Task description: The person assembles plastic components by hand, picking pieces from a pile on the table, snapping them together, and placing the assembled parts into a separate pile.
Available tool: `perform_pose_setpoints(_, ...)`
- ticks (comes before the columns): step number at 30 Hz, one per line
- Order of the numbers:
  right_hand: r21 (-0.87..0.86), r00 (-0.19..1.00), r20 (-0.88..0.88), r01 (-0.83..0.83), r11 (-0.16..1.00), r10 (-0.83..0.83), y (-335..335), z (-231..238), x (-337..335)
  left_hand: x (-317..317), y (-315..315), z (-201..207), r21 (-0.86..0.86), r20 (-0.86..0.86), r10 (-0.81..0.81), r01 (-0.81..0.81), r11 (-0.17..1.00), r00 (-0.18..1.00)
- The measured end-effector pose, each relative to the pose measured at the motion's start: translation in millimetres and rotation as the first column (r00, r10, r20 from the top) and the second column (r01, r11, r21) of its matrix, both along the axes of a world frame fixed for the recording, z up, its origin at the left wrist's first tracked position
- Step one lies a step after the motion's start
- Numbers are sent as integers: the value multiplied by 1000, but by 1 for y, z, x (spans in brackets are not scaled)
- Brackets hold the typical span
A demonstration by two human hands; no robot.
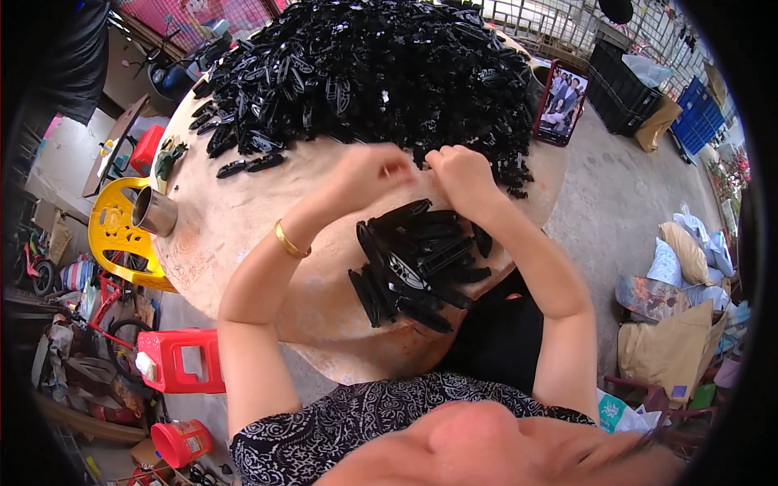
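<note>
Though I can't tell what my left grip [374, 172] or right grip [463, 174] holds, slim black plastic pieces [405, 272] look light, stiff, side-pinchable.

Bright daylight — the left grip [376, 172] blurs, edges bow.

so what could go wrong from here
The small heap of long black plastic-looking pieces lies near the front edge of the round tan table, so a bumped right forearm might send some off.

The large mound of glossy black pieces reaches close to the red-cased phone; a slide could knock it over.

The silver metal cup sits at the table's left edge and could perhaps be tipped off.
</note>
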State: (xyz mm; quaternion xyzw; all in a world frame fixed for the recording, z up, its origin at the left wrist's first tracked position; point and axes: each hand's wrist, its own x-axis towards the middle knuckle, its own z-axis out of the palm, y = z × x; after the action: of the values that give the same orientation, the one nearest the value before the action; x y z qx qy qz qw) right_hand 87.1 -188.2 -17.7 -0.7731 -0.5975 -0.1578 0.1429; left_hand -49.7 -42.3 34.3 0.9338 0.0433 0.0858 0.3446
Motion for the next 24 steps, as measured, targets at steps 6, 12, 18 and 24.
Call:
perform_pose_setpoints(6,89,992,-77,-90,992,97,-6,-4,-9,25,70,-4,500,677,212,-651,570,705)
perform_pose_setpoints(12,30,993,-80,-87,996,89,-12,6,-13,24,87,-11,390,500,379,-593,704,779)
perform_pose_setpoints(18,280,938,-272,-138,950,216,-16,10,-15,-1,65,-28,236,543,411,-603,762,732)
perform_pose_setpoints(24,481,768,-543,-46,876,339,-15,30,-23,-11,14,-23,-56,375,465,-481,875,802)
